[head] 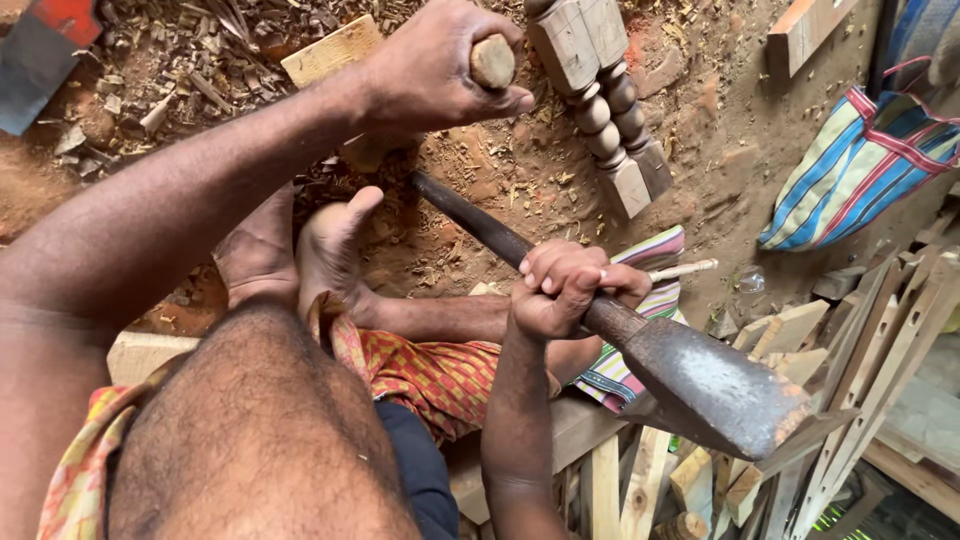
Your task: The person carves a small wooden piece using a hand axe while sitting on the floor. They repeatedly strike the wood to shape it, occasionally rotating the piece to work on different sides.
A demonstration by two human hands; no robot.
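Head view: I look down past my bare chest and crossed feet (300, 250) to the dirt floor (720, 150) strewn with wood chips (200, 60). My left hand (440, 65) is wrapped tight around the rounded end of a wooden handle (492, 60), far in the scene. My right hand (565, 285) is closed, fingers curled, around the dark metal shaft of an adze-like blade tool (700, 380), nearer to me. Its long axis runs from far left down to near right, where the broad rusty blade flares out just beyond my right fist, so that hand is the nearer to the edge. 2 turned wooden legs (600, 90) lie on the ground right of my left hand, and a striped bag (860, 170) sits far right.
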